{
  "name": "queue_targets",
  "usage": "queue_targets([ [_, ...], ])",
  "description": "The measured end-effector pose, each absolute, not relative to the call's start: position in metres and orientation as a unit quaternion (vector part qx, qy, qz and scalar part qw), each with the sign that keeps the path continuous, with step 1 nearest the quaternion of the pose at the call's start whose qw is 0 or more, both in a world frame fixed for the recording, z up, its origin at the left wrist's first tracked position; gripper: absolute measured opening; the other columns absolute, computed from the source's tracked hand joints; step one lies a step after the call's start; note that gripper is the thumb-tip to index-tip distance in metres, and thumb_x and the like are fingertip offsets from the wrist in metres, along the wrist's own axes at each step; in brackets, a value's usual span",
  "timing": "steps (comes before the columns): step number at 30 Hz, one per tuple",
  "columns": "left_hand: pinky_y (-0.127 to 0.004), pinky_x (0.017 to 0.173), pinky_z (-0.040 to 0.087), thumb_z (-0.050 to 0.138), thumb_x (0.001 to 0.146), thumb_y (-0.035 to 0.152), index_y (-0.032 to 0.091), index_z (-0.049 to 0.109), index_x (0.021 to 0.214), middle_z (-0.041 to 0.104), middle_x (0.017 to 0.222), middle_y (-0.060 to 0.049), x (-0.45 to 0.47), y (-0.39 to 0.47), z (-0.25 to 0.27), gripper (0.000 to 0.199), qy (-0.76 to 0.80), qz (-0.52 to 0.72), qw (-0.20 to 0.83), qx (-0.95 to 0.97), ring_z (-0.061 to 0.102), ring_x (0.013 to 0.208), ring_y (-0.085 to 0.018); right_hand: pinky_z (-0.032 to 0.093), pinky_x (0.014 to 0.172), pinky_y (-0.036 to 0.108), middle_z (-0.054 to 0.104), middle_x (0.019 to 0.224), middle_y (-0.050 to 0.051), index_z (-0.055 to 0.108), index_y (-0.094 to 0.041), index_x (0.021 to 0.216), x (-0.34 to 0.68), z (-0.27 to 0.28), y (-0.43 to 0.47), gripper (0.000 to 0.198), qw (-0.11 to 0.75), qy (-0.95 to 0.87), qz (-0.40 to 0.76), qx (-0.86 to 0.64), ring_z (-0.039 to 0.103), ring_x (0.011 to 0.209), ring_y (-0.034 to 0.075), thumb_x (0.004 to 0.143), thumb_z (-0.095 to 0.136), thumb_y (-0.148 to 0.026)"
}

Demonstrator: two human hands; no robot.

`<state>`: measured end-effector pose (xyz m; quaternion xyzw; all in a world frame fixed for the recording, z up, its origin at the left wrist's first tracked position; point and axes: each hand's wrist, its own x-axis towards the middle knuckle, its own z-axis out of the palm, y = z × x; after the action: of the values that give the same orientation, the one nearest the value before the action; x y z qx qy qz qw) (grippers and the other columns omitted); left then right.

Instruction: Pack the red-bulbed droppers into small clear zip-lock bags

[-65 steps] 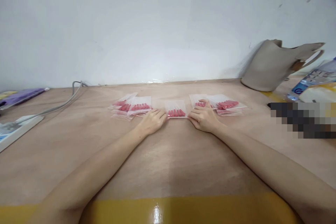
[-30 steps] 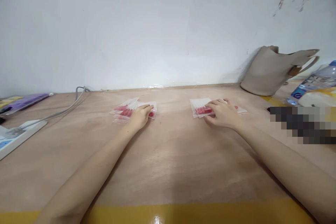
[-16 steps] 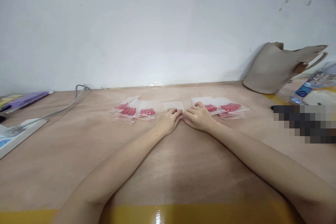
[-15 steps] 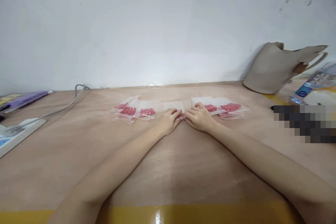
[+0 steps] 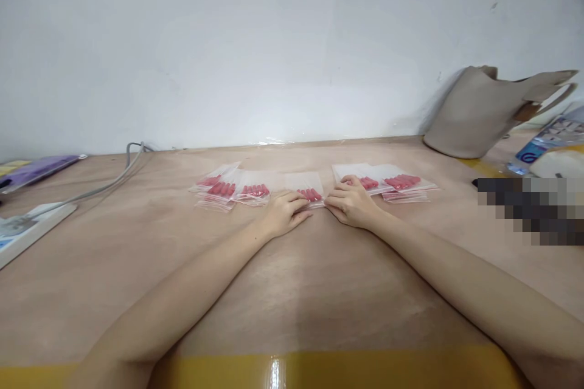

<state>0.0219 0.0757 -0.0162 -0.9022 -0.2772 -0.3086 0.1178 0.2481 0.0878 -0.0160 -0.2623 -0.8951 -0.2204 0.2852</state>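
A small clear zip bag [image 5: 303, 180] with several red rod-like pieces [image 5: 310, 194] inside lies flat in the middle, its zip edge toward me. My left hand [image 5: 285, 213] rests at the bag's lower left side, fingers stretched over the edge and thumb apart from them. Closed at the lower right corner, my right hand [image 5: 352, 202] pinches the bag's edge; its fingertips partly hide that corner. Similar filled bags [image 5: 255, 185] overlap in a group to the left of my left hand. More filled bags [image 5: 401, 182] lie just beyond and right of my right hand.
The brown table [image 5: 246, 292] meets a white wall [image 5: 274, 48]. At the right stand a beige bag [image 5: 469, 115] and a plastic bottle [image 5: 538, 149], near a pixelated dark area. Leftward are a white power strip [image 5: 41, 228], its grey cable [image 5: 109, 182] and a purple packet [image 5: 41, 171].
My left hand has slid left along the bag's near edge, its thumb parting from the fingers. The red pieces now show. My right hand has shifted slightly right, fingers still bent together.
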Motion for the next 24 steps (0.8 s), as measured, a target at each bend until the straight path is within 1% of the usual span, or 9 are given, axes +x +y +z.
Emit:
queue_targets([
  [4,-0.031,0.077,0.05,0.054,0.087,0.022,0.016,0.065,0.088,0.067,0.09,-0.006,0.042,0.082,-0.017,0.013,-0.272,-0.295,0.149,-0.904,0.062,0.085,-0.018,0.026,0.081,0.034,0.062,0.066,0.002,0.063,-0.017,0.07,0.246,-0.015,0.085,0.024,0.282,-0.888,-0.228,-0.282,0.048,0.068,0.013,0.086,0.045,-0.02],
  [8,-0.034,0.075,0.05,0.051,0.086,0.015,0.014,0.064,0.082,0.068,0.086,-0.007,0.052,0.089,-0.019,0.014,-0.255,-0.275,0.191,-0.907,0.062,0.081,-0.02,0.026,0.08,0.034,0.063,0.066,0.002,0.063,-0.017,0.073,0.242,-0.015,0.083,0.022,0.287,-0.884,-0.244,-0.278,0.048,0.069,0.014,0.086,0.047,-0.023],
  [13,-0.031,0.073,0.049,0.046,0.088,0.014,0.013,0.061,0.074,0.066,0.078,-0.006,0.055,0.093,-0.019,0.021,-0.223,-0.254,0.233,-0.912,0.062,0.078,-0.018,0.025,0.081,0.034,0.06,0.061,0.002,0.061,-0.016,0.067,0.241,-0.016,0.083,0.024,0.295,-0.881,-0.26,-0.262,0.047,0.068,0.014,0.085,0.047,-0.019],
  [19,-0.028,0.07,0.049,0.041,0.092,0.016,0.016,0.061,0.074,0.067,0.079,-0.004,0.037,0.09,-0.015,0.026,-0.204,-0.252,0.263,-0.909,0.063,0.077,-0.016,0.024,0.08,0.035,0.059,0.061,0.001,0.059,-0.017,0.064,0.247,-0.014,0.08,0.026,0.298,-0.877,-0.276,-0.257,0.045,0.065,0.013,0.085,0.046,-0.016],
  [24,-0.029,0.07,0.049,0.044,0.092,0.017,0.015,0.061,0.076,0.066,0.078,-0.005,0.008,0.082,-0.011,0.024,-0.212,-0.258,0.28,-0.9,0.062,0.076,-0.017,0.024,0.081,0.035,0.059,0.061,0.001,0.059,-0.016,0.064,0.25,-0.015,0.08,0.023,0.312,-0.869,-0.284,-0.258,0.045,0.065,0.012,0.084,0.047,-0.016],
])
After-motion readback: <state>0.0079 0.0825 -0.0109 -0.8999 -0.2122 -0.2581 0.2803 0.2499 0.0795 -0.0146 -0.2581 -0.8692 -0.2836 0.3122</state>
